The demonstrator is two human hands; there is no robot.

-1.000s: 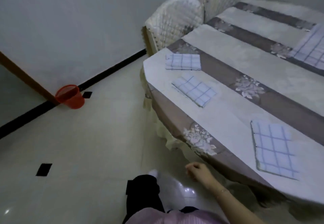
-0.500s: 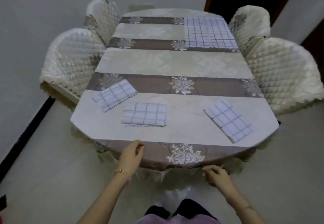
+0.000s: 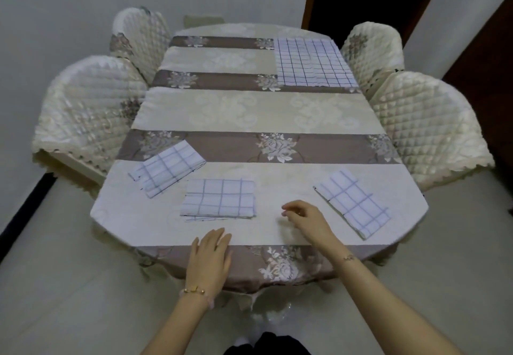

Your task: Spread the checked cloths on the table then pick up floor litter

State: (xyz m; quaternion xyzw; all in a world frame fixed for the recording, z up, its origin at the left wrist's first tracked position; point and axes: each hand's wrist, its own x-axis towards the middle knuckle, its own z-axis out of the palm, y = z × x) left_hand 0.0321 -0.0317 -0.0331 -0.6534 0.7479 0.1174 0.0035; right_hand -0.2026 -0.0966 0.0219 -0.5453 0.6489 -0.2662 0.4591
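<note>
Head view: mid-spreading, left hand (image 3: 209,254) is lying flat-fingered, right hand (image 3: 305,220) is hovering loosely curled, empty; folded cloth (image 3: 219,200) at twelve o'clock probably needs unfolding.

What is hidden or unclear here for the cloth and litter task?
- Head view: the floor beneath the table, hidden by the tablecloth; no litter shows.
- Head view: lower layers of the middle folded checked cloth, hidden by its top fold.
- Head view: whether the right hand touches the table; height unclear from above.
</note>
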